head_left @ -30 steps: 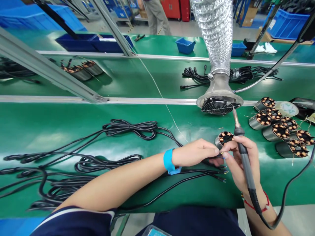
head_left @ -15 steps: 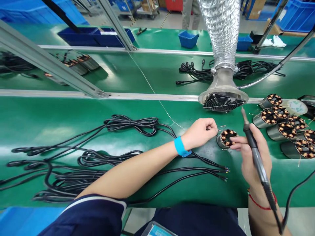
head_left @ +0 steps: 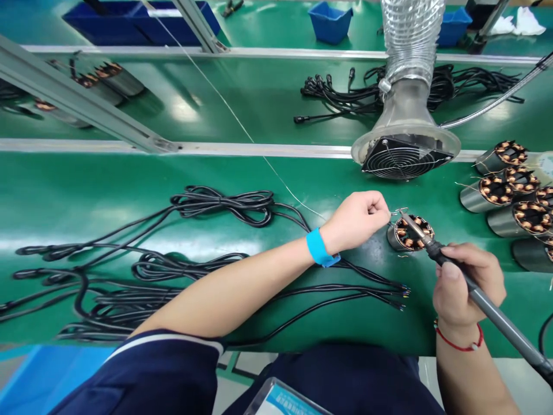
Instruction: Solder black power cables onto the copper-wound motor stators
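My right hand is wrapped round a soldering iron, its tip slanting up and left over a motor stator with copper windings. The tip meets or nearly meets the thin wire ends above the stator's left rim; contact cannot be made out. My left hand, with a blue wristband, is closed in a pinch left of the stator. A thin strand of solder wire runs down from the upper left into this hand, and a short end shows past the fingertips. The stator stands upright on the green bench.
Black cables lie in bundles at left, their stripped ends near the middle. Several more stators stand at right. A fume extractor hood hangs close above the work. A metal rail crosses behind.
My right hand has swung the soldering iron from pointing upward to down over the stator, and its fingers have left the stator. My left hand stays pinched beside it. The view has shifted.
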Action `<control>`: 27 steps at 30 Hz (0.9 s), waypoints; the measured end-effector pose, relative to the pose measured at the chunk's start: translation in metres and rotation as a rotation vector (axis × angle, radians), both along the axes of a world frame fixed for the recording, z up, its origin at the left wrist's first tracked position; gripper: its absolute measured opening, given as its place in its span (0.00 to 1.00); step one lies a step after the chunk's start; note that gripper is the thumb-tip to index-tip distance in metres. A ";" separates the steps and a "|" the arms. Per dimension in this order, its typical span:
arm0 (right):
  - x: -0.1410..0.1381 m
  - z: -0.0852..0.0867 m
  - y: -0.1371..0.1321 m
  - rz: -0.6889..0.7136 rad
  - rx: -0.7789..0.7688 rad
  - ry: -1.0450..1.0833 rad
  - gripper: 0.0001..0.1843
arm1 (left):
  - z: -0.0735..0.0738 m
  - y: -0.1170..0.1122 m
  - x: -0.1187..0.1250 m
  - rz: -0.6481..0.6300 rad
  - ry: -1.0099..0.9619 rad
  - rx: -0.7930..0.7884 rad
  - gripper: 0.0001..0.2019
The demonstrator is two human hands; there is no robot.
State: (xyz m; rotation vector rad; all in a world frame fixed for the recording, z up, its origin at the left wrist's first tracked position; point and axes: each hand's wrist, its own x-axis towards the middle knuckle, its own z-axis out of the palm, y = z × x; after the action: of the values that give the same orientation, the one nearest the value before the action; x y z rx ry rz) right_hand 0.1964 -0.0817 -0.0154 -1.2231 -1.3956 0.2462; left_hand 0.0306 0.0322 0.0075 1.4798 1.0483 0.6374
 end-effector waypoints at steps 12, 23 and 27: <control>0.000 -0.002 -0.004 -0.088 -0.088 0.011 0.09 | -0.002 0.000 0.002 0.030 -0.059 -0.023 0.06; -0.002 -0.003 -0.002 -0.068 -0.028 0.029 0.08 | 0.003 0.000 0.002 0.046 -0.053 -0.042 0.07; -0.001 0.000 -0.003 -0.045 -0.060 0.030 0.08 | 0.002 0.000 0.002 0.043 -0.060 -0.036 0.07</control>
State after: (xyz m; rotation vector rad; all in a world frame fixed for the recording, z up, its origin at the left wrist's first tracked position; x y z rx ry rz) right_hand 0.1955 -0.0849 -0.0159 -1.2940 -1.3418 0.2759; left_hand 0.0325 0.0324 0.0095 1.4016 1.0427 0.6864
